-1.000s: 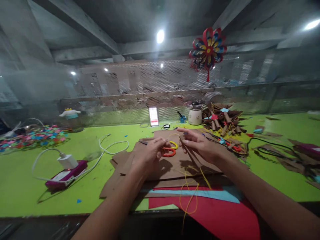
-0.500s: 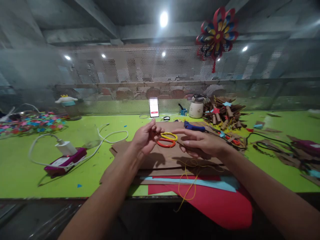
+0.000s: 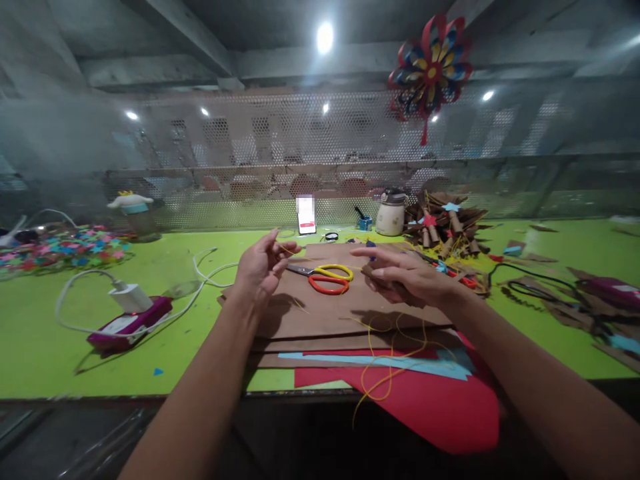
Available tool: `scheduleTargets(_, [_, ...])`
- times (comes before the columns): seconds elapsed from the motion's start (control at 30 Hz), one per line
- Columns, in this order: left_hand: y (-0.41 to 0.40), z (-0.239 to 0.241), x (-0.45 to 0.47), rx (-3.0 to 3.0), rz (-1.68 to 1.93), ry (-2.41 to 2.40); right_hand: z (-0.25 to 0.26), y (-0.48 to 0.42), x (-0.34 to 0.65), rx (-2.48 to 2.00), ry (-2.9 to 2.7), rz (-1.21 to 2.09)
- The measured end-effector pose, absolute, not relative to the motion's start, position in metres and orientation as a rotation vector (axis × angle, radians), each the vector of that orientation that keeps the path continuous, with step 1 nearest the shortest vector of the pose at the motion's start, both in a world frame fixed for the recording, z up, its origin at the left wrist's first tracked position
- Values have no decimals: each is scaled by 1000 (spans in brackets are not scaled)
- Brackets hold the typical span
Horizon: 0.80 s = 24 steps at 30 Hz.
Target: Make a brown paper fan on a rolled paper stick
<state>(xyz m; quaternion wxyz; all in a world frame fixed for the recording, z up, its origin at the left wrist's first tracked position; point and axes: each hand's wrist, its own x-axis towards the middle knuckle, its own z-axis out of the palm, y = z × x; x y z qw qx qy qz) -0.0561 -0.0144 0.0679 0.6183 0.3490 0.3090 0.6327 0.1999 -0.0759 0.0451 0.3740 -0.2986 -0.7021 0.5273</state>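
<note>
Tabletop point(image 3: 50, 360) spreads bright green well beyond both of your hands. Under them lies a stack of brown card sheets point(image 3: 325, 317), and nearer your body than the hands a red sheet point(image 3: 430, 413) hangs over the table edge with a blue strip point(image 3: 345, 361) on it.

Your left hand point(image 3: 260, 270) is raised off the card, thumb and forefinger pinched on the yellow thread point(image 3: 371, 340), the other fingers spread. Your right hand point(image 3: 405, 280) hovers opposite, well apart from the left, forefinger out and the rest half curled. The thread runs across to it, but whether it is gripped there cannot be told. Between the hands the scissors point(image 3: 327, 279) lie flat on the card, touched by neither.

As things stand, the thread is drawn out in a line from hand to hand, and its slack falls from under your right hand in loose loops over the red sheet. The card under your hands shows no cut.

Half a second ago your hands were close together over the scissor handles. Since then the left has swung out and up, baring the blades, and the slack loops have spread wider.
</note>
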Motion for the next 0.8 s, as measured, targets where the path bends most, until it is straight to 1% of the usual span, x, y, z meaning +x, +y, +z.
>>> scheduleTargets(0.2, [-17,54,-45,1119,1214,788,64,-75,208,-789,-1747,1336])
scheduleTargets(0.4, [-46,56,-19,1216,924,541,110,-82,212,-928,-1845,1287])
scheduleTargets(0.57, [-67,62,3,1426,718,556,150,-100,207,-1079,-1883,1203])
scheduleTargets(0.8, [-79,80,7,1685,641,470,188,-116,198,-1188,-1857,1037])
